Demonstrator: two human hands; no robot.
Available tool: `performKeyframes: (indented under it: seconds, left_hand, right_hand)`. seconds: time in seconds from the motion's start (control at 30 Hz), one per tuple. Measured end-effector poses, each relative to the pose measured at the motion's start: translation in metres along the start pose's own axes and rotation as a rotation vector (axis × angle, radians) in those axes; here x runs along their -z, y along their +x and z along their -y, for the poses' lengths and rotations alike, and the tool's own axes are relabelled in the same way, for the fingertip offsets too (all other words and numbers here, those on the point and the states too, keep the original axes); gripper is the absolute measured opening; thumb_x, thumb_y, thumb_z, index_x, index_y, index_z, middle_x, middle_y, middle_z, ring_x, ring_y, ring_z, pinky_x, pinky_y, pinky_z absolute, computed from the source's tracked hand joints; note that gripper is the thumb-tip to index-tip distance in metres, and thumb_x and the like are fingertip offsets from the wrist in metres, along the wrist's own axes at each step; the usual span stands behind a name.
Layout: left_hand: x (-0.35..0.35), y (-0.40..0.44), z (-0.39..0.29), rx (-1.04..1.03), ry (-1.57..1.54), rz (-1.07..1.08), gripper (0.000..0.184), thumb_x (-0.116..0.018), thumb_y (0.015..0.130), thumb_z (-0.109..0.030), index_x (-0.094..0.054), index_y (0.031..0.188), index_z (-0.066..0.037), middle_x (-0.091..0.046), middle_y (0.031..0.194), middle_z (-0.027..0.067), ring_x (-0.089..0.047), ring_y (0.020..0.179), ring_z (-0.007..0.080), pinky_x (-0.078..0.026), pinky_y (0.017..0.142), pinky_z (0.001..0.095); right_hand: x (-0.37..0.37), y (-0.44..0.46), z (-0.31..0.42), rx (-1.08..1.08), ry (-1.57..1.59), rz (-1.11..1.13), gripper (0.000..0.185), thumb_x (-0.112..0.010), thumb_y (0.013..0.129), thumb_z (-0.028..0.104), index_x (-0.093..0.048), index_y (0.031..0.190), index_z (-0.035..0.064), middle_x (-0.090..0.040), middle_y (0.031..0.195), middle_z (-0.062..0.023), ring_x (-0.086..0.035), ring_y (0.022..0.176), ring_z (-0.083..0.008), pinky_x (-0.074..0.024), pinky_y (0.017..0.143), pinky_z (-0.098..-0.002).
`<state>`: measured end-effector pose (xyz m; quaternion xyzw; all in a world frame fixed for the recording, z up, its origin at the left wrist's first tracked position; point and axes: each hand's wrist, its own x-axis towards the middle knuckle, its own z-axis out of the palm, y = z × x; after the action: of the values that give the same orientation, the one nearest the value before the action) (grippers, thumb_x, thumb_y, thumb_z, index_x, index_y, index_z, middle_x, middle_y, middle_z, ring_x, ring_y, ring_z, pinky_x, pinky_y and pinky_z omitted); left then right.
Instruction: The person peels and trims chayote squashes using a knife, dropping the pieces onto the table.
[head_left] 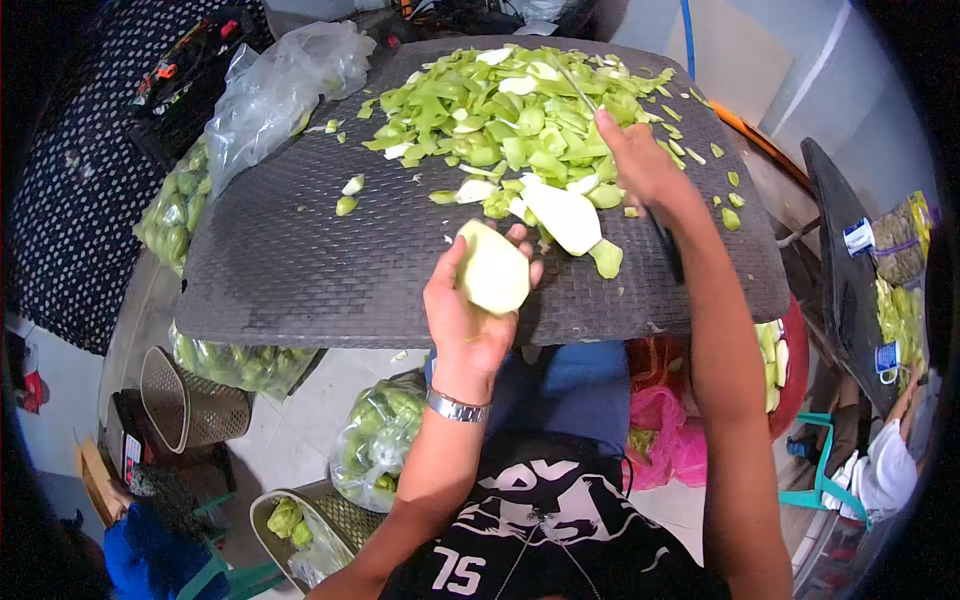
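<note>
My left hand [470,300] holds a pale, peeled green vegetable [494,268] over the near edge of the dark woven table [290,260], fingers wrapped round it. My right hand [645,165] is closed on a knife [573,82], its thin blade pointing up and left over a large heap of green peelings [510,115]. Another large pale peeled piece [563,216] lies on the table between my hands, at the near side of the heap. Small scraps are scattered at the heap's right and left.
A clear plastic bag [290,90] rests on the table's back left corner. Bags of green vegetables [385,430] and baskets [195,400] stand on the floor at left. At right are a red basin [795,370], a pink bag [665,435] and a second dark table [850,290].
</note>
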<state>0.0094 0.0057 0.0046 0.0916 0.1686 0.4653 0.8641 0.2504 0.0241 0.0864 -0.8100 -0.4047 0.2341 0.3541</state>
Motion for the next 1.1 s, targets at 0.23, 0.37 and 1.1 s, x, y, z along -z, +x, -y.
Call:
performKeyframes:
  seconds: [0.23, 0.37, 1.1]
  left_hand:
    - [0.012, 0.012, -0.003, 0.058, -0.104, 0.152, 0.051, -0.045, 0.107, -0.044, -0.058, 0.137, -0.006, -0.067, 0.121, 0.0153, -0.066, 0.100, 0.0312, -0.054, 0.096, 0.0466]
    - [-0.002, 0.014, 0.002, 0.047, -0.067, 0.053, 0.051, -0.047, 0.107, -0.045, -0.058, 0.136, -0.005, -0.065, 0.124, 0.0186, -0.066, 0.108, 0.0368, -0.051, 0.103, 0.0516]
    - [-0.019, 0.011, 0.021, -0.102, 0.269, 0.132, 0.064, -0.034, 0.109, -0.052, -0.051, 0.142, 0.000, -0.066, 0.127, 0.0223, -0.071, 0.102, 0.0389, -0.060, 0.085, 0.0517]
  right_hand:
    - [0.001, -0.014, -0.037, -0.024, 0.114, 0.240, 0.064, -0.060, 0.104, 0.042, -0.043, 0.143, -0.0057, -0.064, 0.088, -0.0153, -0.059, 0.048, -0.0154, -0.0458, 0.039, -0.0301]
    - [-0.003, -0.044, -0.047, 0.001, 0.160, 0.181, 0.040, -0.052, 0.108, 0.032, -0.052, 0.131, 0.0000, -0.066, 0.097, -0.0154, -0.067, 0.054, -0.0183, -0.0529, 0.043, -0.0318]
    - [-0.060, -0.187, -0.041, 0.135, 0.127, 0.199, 0.022, -0.055, 0.107, 0.022, -0.048, 0.106, 0.0019, -0.062, 0.073, -0.0345, -0.062, 0.076, -0.0570, -0.0466, 0.061, -0.0631]
